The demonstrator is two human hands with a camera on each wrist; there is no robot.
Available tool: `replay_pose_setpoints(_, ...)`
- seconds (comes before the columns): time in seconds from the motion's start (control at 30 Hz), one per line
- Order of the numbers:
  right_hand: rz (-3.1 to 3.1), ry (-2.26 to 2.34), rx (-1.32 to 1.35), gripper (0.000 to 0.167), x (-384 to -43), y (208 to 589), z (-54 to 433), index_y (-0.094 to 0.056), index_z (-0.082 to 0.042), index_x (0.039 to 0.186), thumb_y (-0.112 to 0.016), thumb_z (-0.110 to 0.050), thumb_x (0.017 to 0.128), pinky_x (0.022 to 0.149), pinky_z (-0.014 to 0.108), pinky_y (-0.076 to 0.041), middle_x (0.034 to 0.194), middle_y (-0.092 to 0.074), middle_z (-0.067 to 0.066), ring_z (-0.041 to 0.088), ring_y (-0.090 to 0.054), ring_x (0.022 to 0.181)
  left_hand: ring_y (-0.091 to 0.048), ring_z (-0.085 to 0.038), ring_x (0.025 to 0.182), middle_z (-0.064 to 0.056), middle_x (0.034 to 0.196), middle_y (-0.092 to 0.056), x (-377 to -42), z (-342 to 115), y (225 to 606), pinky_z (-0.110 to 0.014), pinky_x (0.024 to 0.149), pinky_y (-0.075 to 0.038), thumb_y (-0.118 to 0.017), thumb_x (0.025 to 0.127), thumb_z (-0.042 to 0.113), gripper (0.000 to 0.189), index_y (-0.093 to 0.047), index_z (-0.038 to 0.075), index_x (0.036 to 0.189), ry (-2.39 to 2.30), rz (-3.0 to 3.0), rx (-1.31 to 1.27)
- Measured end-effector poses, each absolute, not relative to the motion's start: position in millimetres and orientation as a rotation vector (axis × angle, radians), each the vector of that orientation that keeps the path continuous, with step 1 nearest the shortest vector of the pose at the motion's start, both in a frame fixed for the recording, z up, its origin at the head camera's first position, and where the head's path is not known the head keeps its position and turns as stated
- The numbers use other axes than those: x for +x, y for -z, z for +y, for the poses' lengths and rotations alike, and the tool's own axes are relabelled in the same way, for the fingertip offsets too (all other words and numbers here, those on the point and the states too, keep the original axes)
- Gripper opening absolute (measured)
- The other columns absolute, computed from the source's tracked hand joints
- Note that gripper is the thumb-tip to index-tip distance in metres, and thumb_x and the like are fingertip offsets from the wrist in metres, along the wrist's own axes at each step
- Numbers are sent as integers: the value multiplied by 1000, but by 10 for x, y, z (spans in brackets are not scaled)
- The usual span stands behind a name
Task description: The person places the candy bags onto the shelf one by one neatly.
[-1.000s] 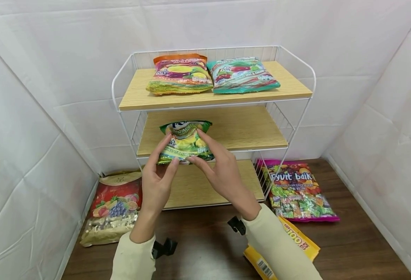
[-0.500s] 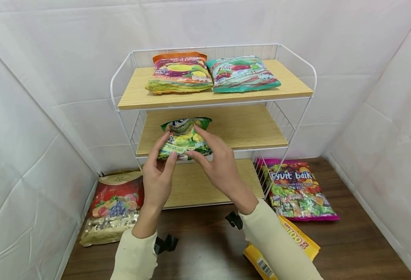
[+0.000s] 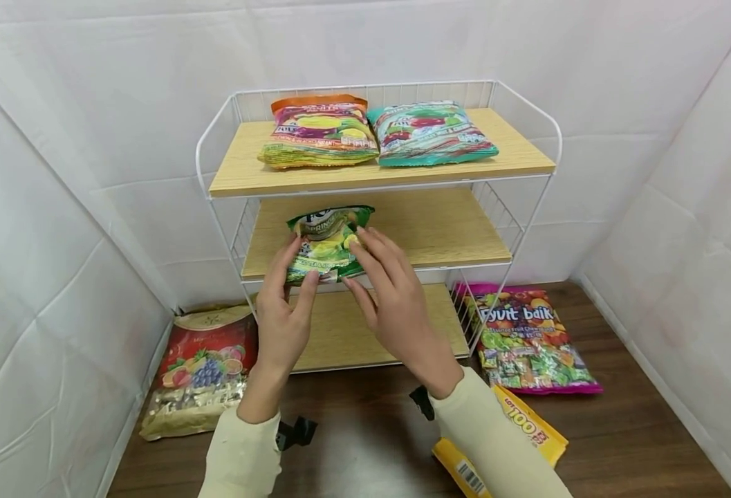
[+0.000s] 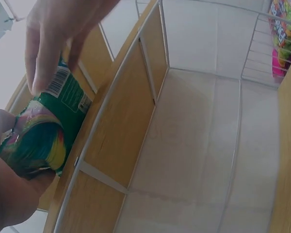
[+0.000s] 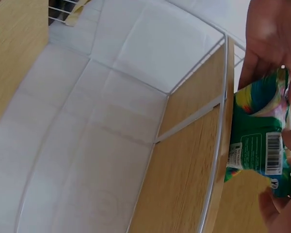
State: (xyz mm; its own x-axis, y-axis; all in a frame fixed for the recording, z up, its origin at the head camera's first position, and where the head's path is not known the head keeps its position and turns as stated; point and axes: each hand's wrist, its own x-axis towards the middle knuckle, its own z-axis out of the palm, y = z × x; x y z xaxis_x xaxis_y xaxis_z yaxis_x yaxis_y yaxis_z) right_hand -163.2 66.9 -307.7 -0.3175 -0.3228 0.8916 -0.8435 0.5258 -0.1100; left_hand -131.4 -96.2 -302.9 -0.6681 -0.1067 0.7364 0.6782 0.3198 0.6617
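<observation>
Head view as the dial: green bag (image 3: 326, 247) sits just toward 9 o'clock of centre, at the front of the middle shelf (image 3: 440, 232); can't tell if its weight is on the wood. Your left hand (image 3: 283, 315) has thumb and fingers round the bag's 9 o'clock side. Your right hand (image 3: 399, 315) just touches the 3 o'clock side, fingers fairly straight, spread from the thumb.

Changed: a half-second ago your right thumb and index sat further in on the bag; now they've slid out toward 3 o'clock and your fingers have fanned. Bag has barely shifted since. Likely means your left does most of the holding while your right adjusts.

Others: orange bag (image 3: 318, 133) at 11, teal bag (image 3: 436, 135) at 1, fruit candy bag (image 3: 533, 339) at 4, yellow bag (image 3: 530, 423) at 5, red bag (image 3: 200, 370) at 8.
</observation>
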Motion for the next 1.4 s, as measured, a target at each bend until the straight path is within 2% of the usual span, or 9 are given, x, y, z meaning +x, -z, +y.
replay_pose_setpoints(0.07,-1860,-688,962,44,-1590,3101,679,-55,8,128,-68,-9,89,107,42,-34,135,-50,22,35,-42,130,-39,-32,132,-24,141,-43,-1376,-998,3113,-48,105,-34,-60,90,-7,47,-47,-8,135,1343,-1880,-504)
replay_pose_setpoints(0.17,-1858,-643,958,41,-1538,3132,692,-55,8,128,-62,-13,93,107,43,-33,135,-51,22,35,-42,130,-40,-30,132,-20,142,-44,-1418,-1047,3203,-48,105,-34,-63,91,3,47,-49,-4,136,1208,-1869,-515)
replay_pose_setpoints(0.37,-1879,-600,951,41,-1438,3183,749,-55,9,128,-54,-18,97,106,45,-35,132,-54,21,34,-44,129,-44,-33,129,-20,139,-47,-1326,-1075,3295,-39,104,-38,-58,97,16,42,-52,-8,132,899,-1813,-569)
replay_pose_setpoints(0.53,-1924,-571,943,42,-1375,3198,792,-55,7,129,-49,-22,100,105,46,-35,133,-53,19,33,-43,130,-46,-39,126,-25,133,-50,-1265,-1071,3361,-40,104,-37,-54,98,11,38,-52,-12,128,723,-1789,-612)
replay_pose_setpoints(0.8,-1990,-527,915,46,-1344,3277,810,-53,7,132,-41,-27,103,107,45,-33,137,-50,19,32,-40,132,-48,-38,124,-26,133,-50,-1260,-1062,3441,-39,103,-39,-62,86,-11,45,-51,-12,129,646,-1831,-610)
replay_pose_setpoints(0.9,-2004,-538,911,46,-1345,3296,808,-52,7,133,-42,-26,103,108,44,-32,139,-49,19,32,-39,133,-48,-36,125,-24,133,-50,-1269,-1059,3432,-38,101,-41,-61,83,-17,48,-52,-11,130,639,-1860,-574)
replay_pose_setpoints(1.03,-2019,-546,908,45,-1369,3318,812,-50,7,134,-51,-20,99,109,44,-30,139,-48,19,32,-38,134,-50,-34,122,-23,131,-52,-1336,-1050,3407,-39,98,-44,-58,84,-19,45,-53,-11,128,627,-1860,-545)
replay_pose_setpoints(1.13,-2027,-547,912,47,-1389,3330,810,-49,7,135,-58,-15,94,110,43,-29,140,-47,20,33,-37,135,-52,-33,120,-23,128,-54,-1395,-1053,3387,-39,96,-46,-56,87,-18,40,-55,-11,126,620,-1845,-540)
replay_pose_setpoints(1.4,-2038,-533,911,54,-1428,3316,785,-47,7,137,-63,-12,89,110,43,-28,140,-47,20,33,-36,135,-52,-33,120,-23,128,-54,-1477,-1082,3359,-38,96,-46,-55,90,-14,37,-55,-11,126,601,-1867,-535)
